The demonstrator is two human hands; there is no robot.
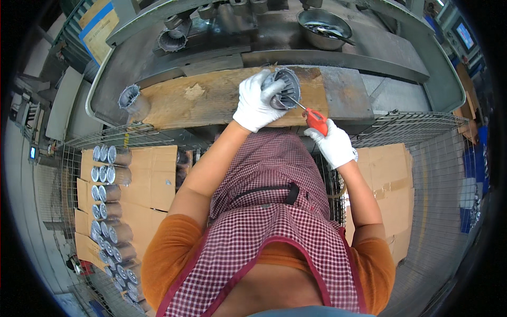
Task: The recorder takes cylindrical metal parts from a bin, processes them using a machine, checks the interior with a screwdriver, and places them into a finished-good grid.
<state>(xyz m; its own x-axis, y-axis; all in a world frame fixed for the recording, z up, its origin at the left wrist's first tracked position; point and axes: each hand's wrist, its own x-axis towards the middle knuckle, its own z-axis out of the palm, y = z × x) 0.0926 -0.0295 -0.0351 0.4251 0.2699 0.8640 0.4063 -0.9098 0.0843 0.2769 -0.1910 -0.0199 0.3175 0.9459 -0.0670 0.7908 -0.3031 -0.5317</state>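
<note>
My left hand point(254, 103), in a white glove, is wrapped round a grey metal cylinder point(290, 82) with fins along its inside wall. The cylinder is tilted over the wooden board point(203, 101), its open end facing up and toward the right. In my right hand point(335, 146), also gloved in white, is a red-handled screwdriver point(316, 121). Its thin metal shaft points up and left into the cylinder's mouth; the tip is hard to make out against the fins. A similar finned cylinder point(135, 101) stands at the board's left end.
Behind the board, another finned cylinder point(172, 40) sits on the metal bench, and a metal bowl point(324, 29) holds dark and shiny pieces. Rows of cylinders point(112, 175) lie on cardboard point(153, 177) in a wire cage at left. More cardboard point(388, 185) is in a wire cage point(417, 127) at right.
</note>
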